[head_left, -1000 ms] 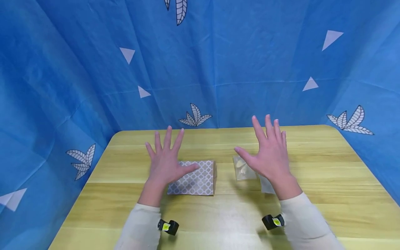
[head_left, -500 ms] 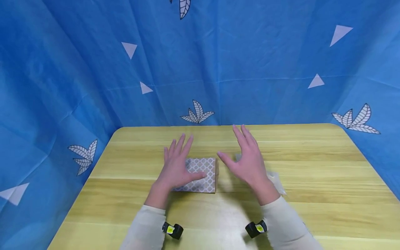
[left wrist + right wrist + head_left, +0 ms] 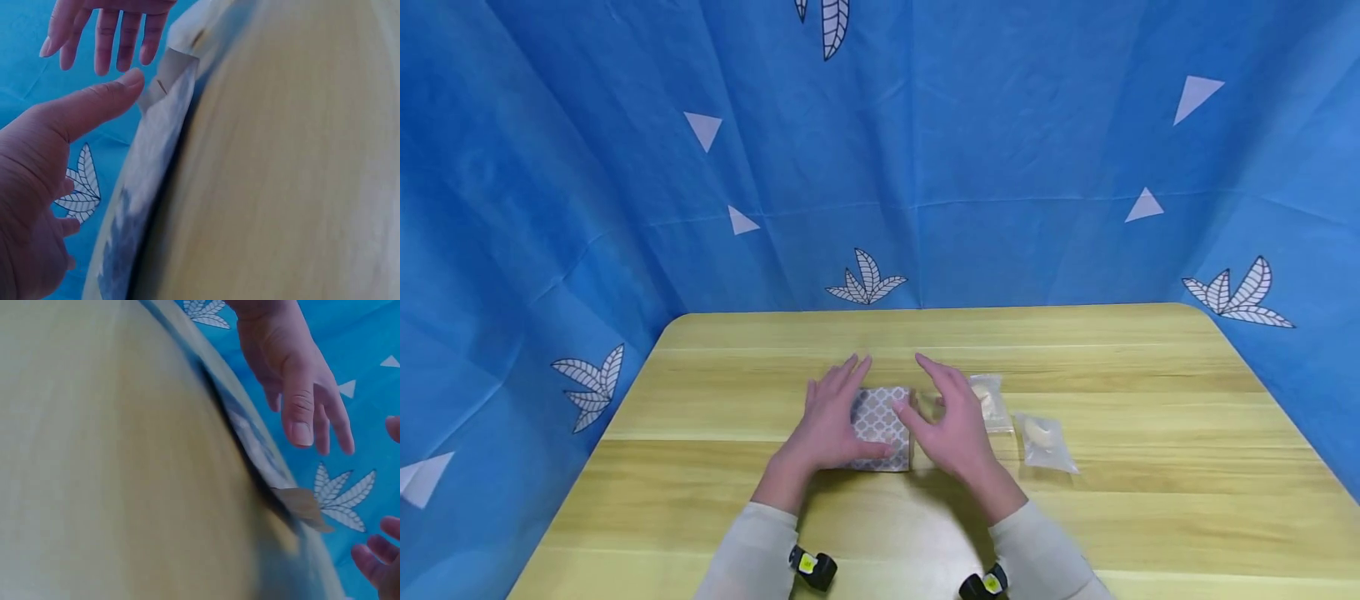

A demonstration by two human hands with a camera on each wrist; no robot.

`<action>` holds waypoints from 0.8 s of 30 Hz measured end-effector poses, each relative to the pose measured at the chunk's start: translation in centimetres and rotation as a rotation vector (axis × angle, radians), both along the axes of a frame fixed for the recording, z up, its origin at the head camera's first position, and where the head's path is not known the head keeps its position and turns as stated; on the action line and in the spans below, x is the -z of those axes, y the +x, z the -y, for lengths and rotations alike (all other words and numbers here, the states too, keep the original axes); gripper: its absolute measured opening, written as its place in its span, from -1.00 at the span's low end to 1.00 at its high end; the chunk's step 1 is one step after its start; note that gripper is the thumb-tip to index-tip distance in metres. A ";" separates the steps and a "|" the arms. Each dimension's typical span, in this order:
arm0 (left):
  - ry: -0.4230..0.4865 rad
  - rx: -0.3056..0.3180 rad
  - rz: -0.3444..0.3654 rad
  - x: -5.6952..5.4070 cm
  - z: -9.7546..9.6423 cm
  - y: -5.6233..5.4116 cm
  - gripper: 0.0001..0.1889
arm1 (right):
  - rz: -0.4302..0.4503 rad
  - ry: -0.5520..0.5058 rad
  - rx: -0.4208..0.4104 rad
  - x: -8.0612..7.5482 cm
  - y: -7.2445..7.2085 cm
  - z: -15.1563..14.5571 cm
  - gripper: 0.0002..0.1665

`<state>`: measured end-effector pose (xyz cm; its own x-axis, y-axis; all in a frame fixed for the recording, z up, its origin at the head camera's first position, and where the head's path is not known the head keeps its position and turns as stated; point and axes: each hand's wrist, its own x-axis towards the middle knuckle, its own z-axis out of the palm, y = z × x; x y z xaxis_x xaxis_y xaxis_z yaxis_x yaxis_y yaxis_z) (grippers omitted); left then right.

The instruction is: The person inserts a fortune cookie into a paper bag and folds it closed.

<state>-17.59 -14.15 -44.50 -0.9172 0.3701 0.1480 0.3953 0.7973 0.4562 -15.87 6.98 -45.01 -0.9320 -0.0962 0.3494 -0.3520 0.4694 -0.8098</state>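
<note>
A flat paper bag (image 3: 877,408) with a grey and white lattice print lies on the wooden table. Its open brown end faces right, and the inside of the mouth (image 3: 303,505) shows in the right wrist view. My left hand (image 3: 826,429) hovers over the bag's left part, fingers spread and thumb across the print. Close to the mouth end is my right hand (image 3: 957,429), its thumb and fingers apart with nothing between them. The left wrist view has the left thumb (image 3: 94,106) above the bag (image 3: 153,156).
Right of the bag lie two small clear packets, one farther back (image 3: 992,404) and one nearer (image 3: 1047,443), each with something pale inside. A blue curtain (image 3: 1000,167) with leaf prints hangs behind and beside the table (image 3: 1150,517).
Both hands have come lower and closer together over the bag. The right hand moved left, uncovering the two packets. The bag and packets stay where they were.
</note>
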 end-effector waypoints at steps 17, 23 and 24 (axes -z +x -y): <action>0.017 0.079 0.184 1.6 0.2 0.1 0.30 | 0.093 0.042 -0.005 2.8 0.7 0.2 -0.54; -0.018 0.098 0.210 1.9 0.3 -0.1 0.30 | 0.086 0.058 0.014 2.8 0.6 -0.1 -0.71; -0.024 0.098 0.212 1.9 0.3 -0.1 0.30 | 0.084 0.061 0.014 2.8 0.6 -0.2 -0.73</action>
